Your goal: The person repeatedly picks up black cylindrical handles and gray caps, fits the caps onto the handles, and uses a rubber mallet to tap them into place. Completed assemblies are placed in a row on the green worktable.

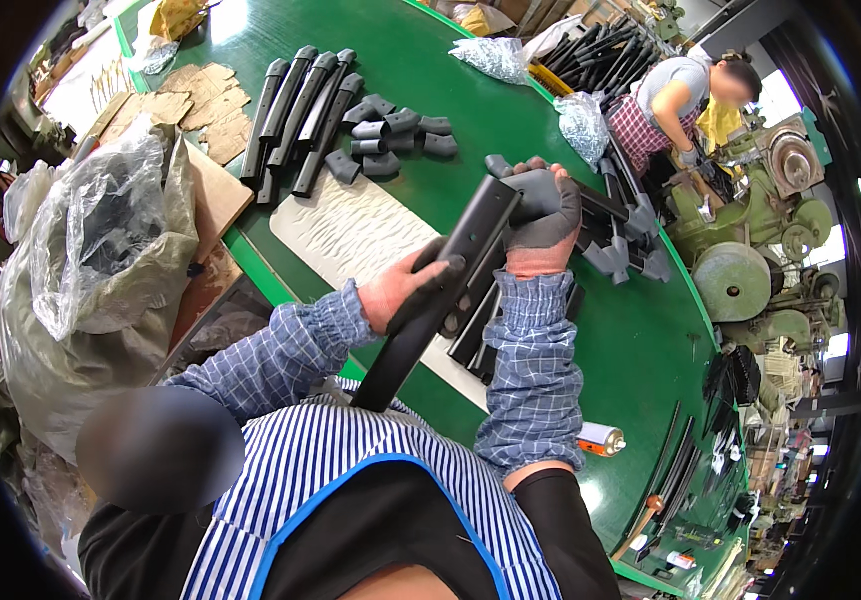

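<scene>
near the centre of the frame the left hand [403, 288], in a reddish work glove, wraps its fingers tight around the middle of a long black bar [438, 295], a flat-sided, matte piece that runs diagonally from the lower centre up toward the upper right. the right hand [543, 215], in a grey rubber-coated glove with a pink knit cuff, closes in a fist over the bar's upper end, where a small dark cap [498, 165] pokes out above the knuckles; whether the cap is already seated on the bar cannot be told. both forearms wear blue checked sleeve covers with gathered elastic ends. under the hands lies a pale textured mat [351, 232] on the glossy green table [431, 70], with more black bars [476, 335] stacked just below the right wrist. in the upper left of the frame a row of similar capped black bars [296, 115] lies side by side, and just right of them a loose cluster of short dark grey caps [396, 138]. crumpled clear plastic bags [101, 235] sit at the left edge. an orange and white spray can [601, 438] lies at the lower right. another person [676, 105] bends over a heap of black parts at the upper right.
</scene>
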Tool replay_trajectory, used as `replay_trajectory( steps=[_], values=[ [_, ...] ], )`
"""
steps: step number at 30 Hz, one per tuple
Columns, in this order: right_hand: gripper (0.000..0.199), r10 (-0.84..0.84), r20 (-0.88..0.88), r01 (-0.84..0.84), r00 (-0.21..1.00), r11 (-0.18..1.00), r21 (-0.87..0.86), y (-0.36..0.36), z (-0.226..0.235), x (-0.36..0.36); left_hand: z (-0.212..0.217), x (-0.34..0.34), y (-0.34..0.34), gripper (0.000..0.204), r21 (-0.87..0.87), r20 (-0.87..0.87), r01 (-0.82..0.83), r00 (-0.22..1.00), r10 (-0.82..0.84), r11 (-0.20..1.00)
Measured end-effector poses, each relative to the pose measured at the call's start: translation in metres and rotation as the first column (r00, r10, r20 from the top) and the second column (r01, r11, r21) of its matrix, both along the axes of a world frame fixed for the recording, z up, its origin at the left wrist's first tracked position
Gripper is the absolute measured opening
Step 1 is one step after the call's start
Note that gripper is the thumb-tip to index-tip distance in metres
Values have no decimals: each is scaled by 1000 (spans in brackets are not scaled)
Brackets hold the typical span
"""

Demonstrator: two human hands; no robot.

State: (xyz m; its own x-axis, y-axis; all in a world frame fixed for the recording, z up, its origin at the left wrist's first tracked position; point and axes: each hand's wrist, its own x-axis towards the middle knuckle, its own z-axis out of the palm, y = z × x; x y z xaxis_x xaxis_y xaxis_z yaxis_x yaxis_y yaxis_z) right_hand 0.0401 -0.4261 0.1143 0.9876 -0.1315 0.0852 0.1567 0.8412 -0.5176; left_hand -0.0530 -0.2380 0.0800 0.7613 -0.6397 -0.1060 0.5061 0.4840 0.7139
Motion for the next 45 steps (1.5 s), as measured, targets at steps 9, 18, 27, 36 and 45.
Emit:
replay_trajectory(
  steps=[9,18,27,36,45],
  values=[
    [14,-29,126,5,992,981,191,-27,5,-5,5,3,-14,57,37,-10,89,996,-89,995],
    [21,-78,196,70,977,996,49,-12,15,-15,7,-7,-16,53,160,97,153,981,-169,975],
    [27,230,57,-210,972,948,-237,22,28,-15,-3,-15,15,57,117,75,215,972,-225,970],
    [27,136,-68,-151,988,915,-374,51,16,-24,-22,-12,36,43,-210,-394,191,881,-261,959],
    [31,-12,-74,-14,997,941,-339,85,-30,12,-34,29,49,43,222,-111,-35,992,61,974]
  ],
)
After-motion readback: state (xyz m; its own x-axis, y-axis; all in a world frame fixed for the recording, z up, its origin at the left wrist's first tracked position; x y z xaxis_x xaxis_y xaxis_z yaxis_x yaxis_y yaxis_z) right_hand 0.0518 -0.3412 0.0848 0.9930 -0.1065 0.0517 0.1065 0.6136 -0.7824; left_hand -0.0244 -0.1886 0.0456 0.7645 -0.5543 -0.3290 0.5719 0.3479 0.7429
